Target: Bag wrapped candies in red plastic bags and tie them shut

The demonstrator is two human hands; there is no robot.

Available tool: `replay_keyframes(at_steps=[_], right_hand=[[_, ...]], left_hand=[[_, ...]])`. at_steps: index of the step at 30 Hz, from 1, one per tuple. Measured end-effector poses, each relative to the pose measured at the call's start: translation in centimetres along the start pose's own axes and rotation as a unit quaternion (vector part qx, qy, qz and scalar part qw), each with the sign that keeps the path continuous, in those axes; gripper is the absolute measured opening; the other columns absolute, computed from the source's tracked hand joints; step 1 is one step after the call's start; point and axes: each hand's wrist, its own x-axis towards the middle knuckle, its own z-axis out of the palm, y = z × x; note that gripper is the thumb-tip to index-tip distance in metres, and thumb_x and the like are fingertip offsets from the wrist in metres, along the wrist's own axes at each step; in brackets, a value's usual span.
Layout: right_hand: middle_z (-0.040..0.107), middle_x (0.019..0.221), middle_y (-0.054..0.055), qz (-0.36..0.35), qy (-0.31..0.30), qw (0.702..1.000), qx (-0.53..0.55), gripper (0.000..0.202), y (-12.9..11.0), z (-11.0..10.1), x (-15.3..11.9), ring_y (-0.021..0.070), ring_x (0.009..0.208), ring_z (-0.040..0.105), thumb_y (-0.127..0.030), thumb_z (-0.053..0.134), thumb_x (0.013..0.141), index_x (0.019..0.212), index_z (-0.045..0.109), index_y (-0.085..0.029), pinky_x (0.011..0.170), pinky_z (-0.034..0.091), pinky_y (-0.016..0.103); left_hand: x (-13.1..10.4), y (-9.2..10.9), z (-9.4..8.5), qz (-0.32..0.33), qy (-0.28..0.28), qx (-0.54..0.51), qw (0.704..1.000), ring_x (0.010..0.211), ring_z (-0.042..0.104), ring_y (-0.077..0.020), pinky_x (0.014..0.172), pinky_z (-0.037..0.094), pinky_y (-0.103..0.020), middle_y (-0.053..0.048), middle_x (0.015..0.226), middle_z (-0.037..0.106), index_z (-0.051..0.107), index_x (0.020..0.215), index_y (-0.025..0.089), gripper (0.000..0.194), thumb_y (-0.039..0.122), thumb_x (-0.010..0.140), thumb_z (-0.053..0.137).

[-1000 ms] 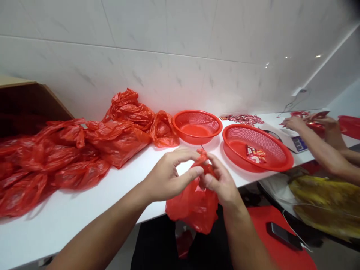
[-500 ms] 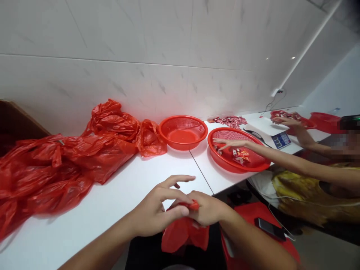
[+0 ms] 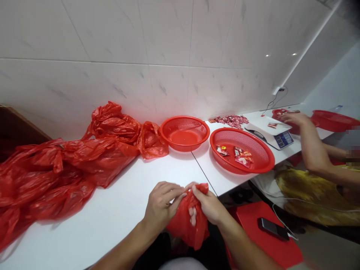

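A thin red plastic bag [image 3: 188, 228] hangs between my hands above my lap, at the near edge of the white table. My left hand [image 3: 164, 202] pinches the bag's top edge between thumb and fingers. On the other side, my right hand [image 3: 209, 204] grips the gathered rim, a bit of plastic sticking up past its thumb. Some right fingers show pale against the bag's front. What the bag holds, if anything, is hidden. Beyond my hands stands a red mesh basket [image 3: 184, 144], and right of it a second red basket [image 3: 268, 157] with several small wrapped packets [image 3: 243, 155].
Full-looking red bags [image 3: 73, 168] heap along the table's left. A scale [image 3: 270, 131] stands at the right, behind it a co-worker's hand [image 3: 295, 118] at another red basket. Small pink packets [image 3: 232, 120] lie by the wall. A phone [image 3: 272, 228] rests on a red stool [image 3: 258, 212].
My left hand has closed onto the bag's edge, and the bag has risen and opened out between my hands. The co-worker's hand has left the near basket; small packets now lie on the scale.
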Motion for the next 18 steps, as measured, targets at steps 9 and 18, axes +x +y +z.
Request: replay_keyframes(at_steps=[9,18], right_hand=[[0.060,0.052,-0.002,-0.092,-0.073,0.993,-0.024,0.043,-3.6,-1.2,0.1,0.0113,0.048,0.056,-0.057,0.071,0.096,0.083,0.067,-0.016,0.057,0.044,0.024],[0.072,0.094,0.006,-0.306,0.008,0.888,-0.343,0.008,-5.9,-1.7,-1.3,0.0194,0.086,0.068,-0.027,0.079,0.089,0.091,0.075,-0.021,0.079,0.053,0.032]], left_hand=[[0.2,0.8,-0.3,-0.118,-0.083,-0.266,0.953,0.149,0.048,-0.0391,0.119,0.044,-0.056,-0.013,0.170,0.038,0.053,0.152,0.038,0.090,0.033,0.073,0.096],[0.9,0.2,0.3,-0.248,-0.175,-0.428,0.851,0.100,0.072,-0.0253,0.093,0.057,-0.038,-0.009,0.114,0.076,0.069,0.128,0.023,0.045,0.030,0.085,0.080]])
